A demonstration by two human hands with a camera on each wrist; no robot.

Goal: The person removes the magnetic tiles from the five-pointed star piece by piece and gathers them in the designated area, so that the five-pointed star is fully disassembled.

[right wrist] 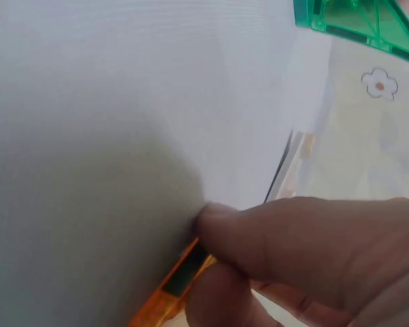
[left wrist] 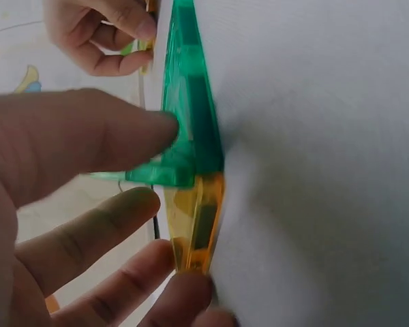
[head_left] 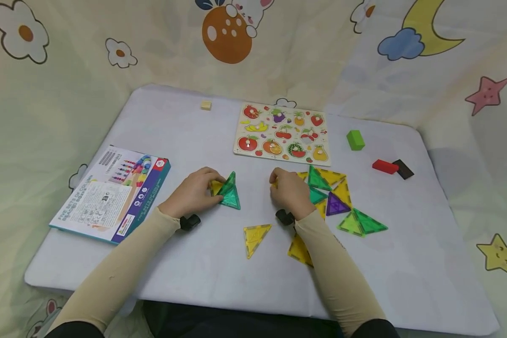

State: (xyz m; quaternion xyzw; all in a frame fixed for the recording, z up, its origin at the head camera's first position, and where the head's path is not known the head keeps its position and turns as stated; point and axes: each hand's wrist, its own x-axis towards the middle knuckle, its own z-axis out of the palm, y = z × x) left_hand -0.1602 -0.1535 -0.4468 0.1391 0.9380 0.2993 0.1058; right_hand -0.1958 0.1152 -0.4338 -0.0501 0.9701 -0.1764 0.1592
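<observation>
**Both hands on triangle tiles at the middle of the table**

The left hand [head_left: 195, 191] grips a small standing assembly: a green triangle tile [head_left: 230, 192] joined to a yellow tile [head_left: 215, 187]. In the left wrist view the fingers [left wrist: 88, 139] curl round the green tile, and the yellow tile sits just below it, edge to edge. The assembly stands on the white table [head_left: 194, 263], left of centre.

The right hand [head_left: 290, 191] rests at the left edge of a pile of tiles [head_left: 334, 197] in green, yellow and purple. In the right wrist view its fingers [right wrist: 286, 238] pinch an orange-yellow tile [right wrist: 174, 286] against the table surface.

A single yellow triangle [head_left: 255, 237] lies flat between the two forearms, near the person. Another yellow tile [head_left: 299, 249] lies partly under the right sleeve.

Far from the person, a fruit puzzle board [head_left: 282, 134] lies flat. To its right are a green block [head_left: 355, 140], a red block [head_left: 385, 166] and a dark block [head_left: 403, 169]. A small wooden cube [head_left: 205, 105] sits at the far left. A printed box [head_left: 111, 193] lies at the left edge.
</observation>
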